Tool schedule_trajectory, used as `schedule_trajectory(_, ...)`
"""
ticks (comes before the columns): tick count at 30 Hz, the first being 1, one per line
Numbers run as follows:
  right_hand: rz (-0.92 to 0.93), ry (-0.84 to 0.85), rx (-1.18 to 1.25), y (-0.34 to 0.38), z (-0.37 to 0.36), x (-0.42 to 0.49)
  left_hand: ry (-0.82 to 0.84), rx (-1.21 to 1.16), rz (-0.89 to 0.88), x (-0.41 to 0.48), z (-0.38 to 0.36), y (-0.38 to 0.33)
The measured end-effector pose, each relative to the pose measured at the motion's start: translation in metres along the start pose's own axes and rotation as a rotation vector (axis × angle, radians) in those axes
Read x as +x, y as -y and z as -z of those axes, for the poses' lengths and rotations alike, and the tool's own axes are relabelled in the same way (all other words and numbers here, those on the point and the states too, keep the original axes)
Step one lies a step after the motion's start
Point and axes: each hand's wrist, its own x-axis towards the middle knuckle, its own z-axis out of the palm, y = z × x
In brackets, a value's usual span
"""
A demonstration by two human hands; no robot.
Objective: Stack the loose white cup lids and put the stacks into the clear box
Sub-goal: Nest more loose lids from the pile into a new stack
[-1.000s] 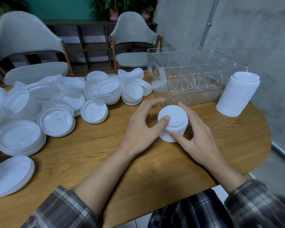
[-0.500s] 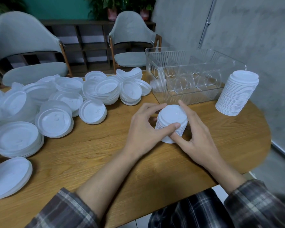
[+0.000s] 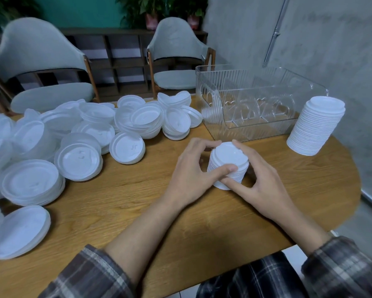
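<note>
Head cam: you're gripping a short stack of white plastic cup lids [image 3: 229, 157] with both hands, and it's sitting on the oval wooden table [image 3: 137, 203], just in front of the clear ribbed plastic box [image 3: 253, 123]. Your left hand [image 3: 191, 172] is curling round it, thumb pressing the near side. Your right hand [image 3: 264, 181] is wrapping the other side, thumb lying along the base. A taller finished stack of white lids [image 3: 316, 125] is standing right of the box, outside it. Loose white lids [image 3: 79, 157] are piling up on the left.
</note>
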Motion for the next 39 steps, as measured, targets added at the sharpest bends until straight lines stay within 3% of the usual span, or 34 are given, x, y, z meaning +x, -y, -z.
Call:
schedule_trajectory(3,-0.022,0.014,0.006,0.000,0.002,0.003,-0.070,0.105,-0.048,0.006,0.017,0.015)
schedule_trajectory(5,-0.032,0.016,0.014,0.000,0.001,0.007,-0.124,0.313,-0.079,0.011,0.026,0.033)
schedule_trajectory(8,-0.051,0.001,0.037,0.001,-0.002,0.012,-0.089,0.607,-0.158,0.020,0.033,0.053)
schedule_trajectory(15,-0.065,-0.044,0.047,0.000,-0.008,0.012,-0.110,1.027,-0.381,0.054,0.033,0.057)
schedule_trajectory(23,-0.076,-0.038,0.048,0.000,-0.008,0.014,-0.094,1.178,-0.302,0.054,0.039,0.056)
schedule_trajectory(28,-0.079,-0.029,0.042,0.002,-0.007,0.013,-0.075,1.063,-0.335,0.029,0.037,0.047)
schedule_trajectory(32,-0.086,-0.024,0.059,0.005,-0.006,0.012,-0.052,0.820,-0.312,0.001,0.041,0.038)
schedule_trajectory(35,-0.080,-0.046,0.057,0.007,-0.005,0.012,-0.101,0.471,-0.180,-0.009,0.049,0.027)
schedule_trajectory(39,-0.069,-0.097,0.059,0.013,-0.011,0.015,-0.271,-0.020,0.129,-0.006,0.058,0.004)
